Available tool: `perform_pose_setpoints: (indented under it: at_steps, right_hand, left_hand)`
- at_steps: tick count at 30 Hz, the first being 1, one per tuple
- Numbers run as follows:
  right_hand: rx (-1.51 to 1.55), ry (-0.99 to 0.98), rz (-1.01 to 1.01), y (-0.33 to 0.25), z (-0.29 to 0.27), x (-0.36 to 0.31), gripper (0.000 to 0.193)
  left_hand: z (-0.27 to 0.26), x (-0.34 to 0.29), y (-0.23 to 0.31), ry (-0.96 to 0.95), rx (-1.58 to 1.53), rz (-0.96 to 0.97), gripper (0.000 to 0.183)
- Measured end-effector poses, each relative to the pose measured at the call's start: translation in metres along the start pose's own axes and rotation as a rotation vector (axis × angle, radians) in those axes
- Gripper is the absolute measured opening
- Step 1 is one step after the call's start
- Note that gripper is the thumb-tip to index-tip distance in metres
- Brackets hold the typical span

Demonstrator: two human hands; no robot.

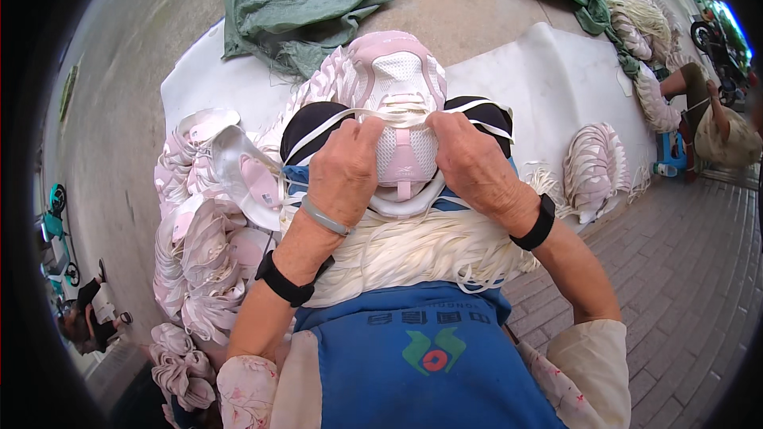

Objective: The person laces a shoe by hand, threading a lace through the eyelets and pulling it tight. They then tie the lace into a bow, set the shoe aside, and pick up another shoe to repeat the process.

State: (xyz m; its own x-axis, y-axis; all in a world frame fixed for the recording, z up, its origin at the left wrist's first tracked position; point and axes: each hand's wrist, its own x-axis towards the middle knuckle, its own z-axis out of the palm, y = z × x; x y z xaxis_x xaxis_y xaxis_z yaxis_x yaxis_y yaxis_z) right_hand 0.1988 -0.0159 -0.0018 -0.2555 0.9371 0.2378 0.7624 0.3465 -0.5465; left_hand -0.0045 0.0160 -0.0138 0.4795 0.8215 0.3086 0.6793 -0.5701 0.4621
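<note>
A pink and white shoe upper (397, 71) lies between my knees, its mesh tongue toward me. A flat cream shoelace (401, 117) runs across the eyelet area, with long ends trailing over both dark-covered knees. My left hand (343, 165) pinches the lace at the left side of the upper. On the right side, my right hand (477, 165) also has thumb and fingers closed on it. Both hands are level and close to the tongue. A thick bundle of cream laces (413, 250) is spread over my lap, on a blue apron (429, 314).
Stacked pink-white uppers (203, 254) pile up at my left; another stack (594, 171) stands at right on a white sheet (520, 71). Green sacking (310, 4) lies ahead. Another person (719, 131) sits at far right near a blue stool (670, 151). Brick paving (636, 294) lies at right.
</note>
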Motion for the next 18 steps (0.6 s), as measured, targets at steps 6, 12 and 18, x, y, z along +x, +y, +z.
perform_pose_setpoints:
  at_steps: [6,12,18]
  right_hand:
    - [-0.246,-0.184,0.031,-0.021,-0.002,0.008,0.022]
    - [-0.566,-0.086,-0.256,-0.014,0.0,0.028,0.007]
    - [0.224,-0.184,-0.114,-0.033,-0.031,0.008,0.004]
  left_hand:
    - [-0.01,0.011,0.008,-0.152,0.075,0.009,0.019]
    - [-0.009,0.023,-0.001,0.062,0.036,0.355,0.017]
    - [-0.026,-0.013,-0.004,0.003,-0.293,0.315,0.025]
